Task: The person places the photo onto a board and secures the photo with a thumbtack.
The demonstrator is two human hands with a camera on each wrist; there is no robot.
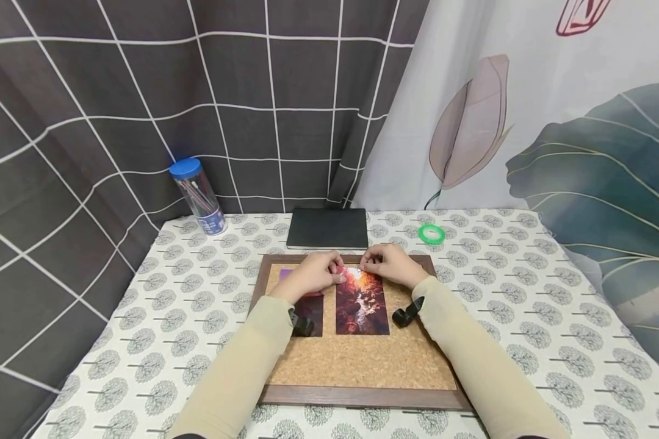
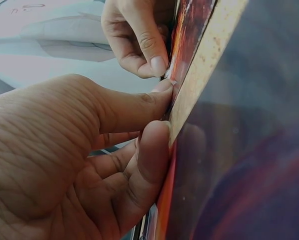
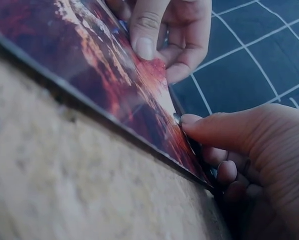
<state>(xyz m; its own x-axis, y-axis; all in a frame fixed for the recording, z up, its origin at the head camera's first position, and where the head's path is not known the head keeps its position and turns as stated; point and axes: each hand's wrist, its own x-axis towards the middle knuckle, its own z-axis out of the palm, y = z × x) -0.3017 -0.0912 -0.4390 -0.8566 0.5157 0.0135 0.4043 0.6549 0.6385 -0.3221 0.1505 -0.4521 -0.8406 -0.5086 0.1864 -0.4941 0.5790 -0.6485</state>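
Observation:
A glossy red and orange picture (image 1: pixel 362 308) lies upright on the wood-framed cork board (image 1: pixel 362 363). My left hand (image 1: pixel 314 276) pinches its top left corner between thumb and fingers; the corner bends up a little in the right wrist view. At the same top edge, my right hand (image 1: pixel 396 266) pinches a small silvery pin (image 3: pixel 177 118) with the thumb tip against it. Its other fingers curl behind, partly hidden. A purple and dark picture (image 1: pixel 314 314) lies on the board to the left, partly covered by my left hand and wrist.
Behind the board lies a black notebook (image 1: pixel 327 228). A green tape ring (image 1: pixel 431 234) sits to the right of it on the tree-print tablecloth (image 1: pixel 208 366). At the back left stands a clear jar (image 1: pixel 200 198) with a blue lid. Dark checked and white curtains hang behind.

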